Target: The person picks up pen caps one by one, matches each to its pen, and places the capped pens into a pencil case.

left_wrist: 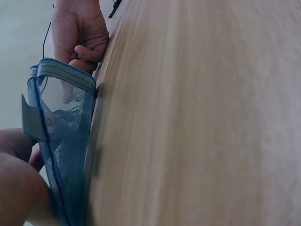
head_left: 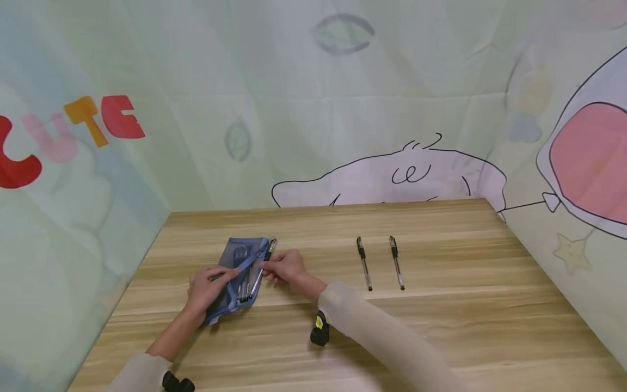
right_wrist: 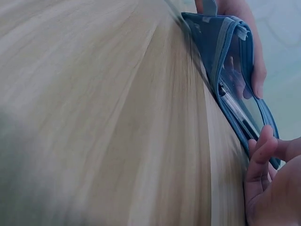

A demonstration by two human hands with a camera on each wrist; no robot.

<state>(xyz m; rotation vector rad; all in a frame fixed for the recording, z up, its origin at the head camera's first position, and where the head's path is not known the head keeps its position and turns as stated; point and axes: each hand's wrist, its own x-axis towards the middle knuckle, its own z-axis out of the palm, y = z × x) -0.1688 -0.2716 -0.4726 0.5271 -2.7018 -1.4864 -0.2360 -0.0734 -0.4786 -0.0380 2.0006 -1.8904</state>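
Note:
A blue mesh zip pouch (head_left: 226, 294) lies on the left part of the table, its mouth parted along the right side. My left hand (head_left: 208, 288) grips the pouch's upper layer with thumb and fingers. Several dark pens (head_left: 242, 291) show through the mesh. Along the opening lies a clear-barrelled pen (right_wrist: 239, 109), its lower part within the pouch and its black end near the far corner. My right hand (head_left: 286, 267) pinches this pen at the pouch's edge; its fingers partly hide the contact in the right wrist view.
To the right, two black-capped pens, a nearer one (head_left: 363, 261) and a farther one (head_left: 397, 261), lie side by side on the wooden table (head_left: 441, 321). A printed cloth backdrop (head_left: 206, 109) rises behind the table edge.

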